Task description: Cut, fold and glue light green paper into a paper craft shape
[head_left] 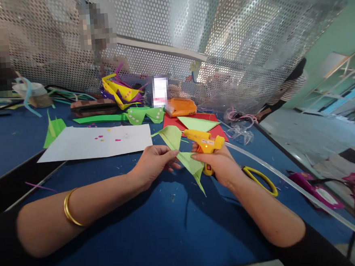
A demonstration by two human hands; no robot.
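My left hand [155,165] pinches the middle of a folded light green paper piece [187,160] between thumb and fingers. At its right side, my right hand [217,160] is wrapped round a yellow glue gun [204,141], and its thumb touches the paper too. A small light glows on the gun, whose nozzle points left above the paper. A clear glue stick [277,172] runs from behind the gun toward the lower right. Behind the paper, a light green folded triangle [199,123] lies on red paper [220,134].
White paper [126,140] with small colored bits lies at the left, near green paper glasses [144,115]. Yellow-handled scissors [261,182] and a purple box [318,190] are at the right. A perforated screen [158,25] stands behind the blue table [136,241].
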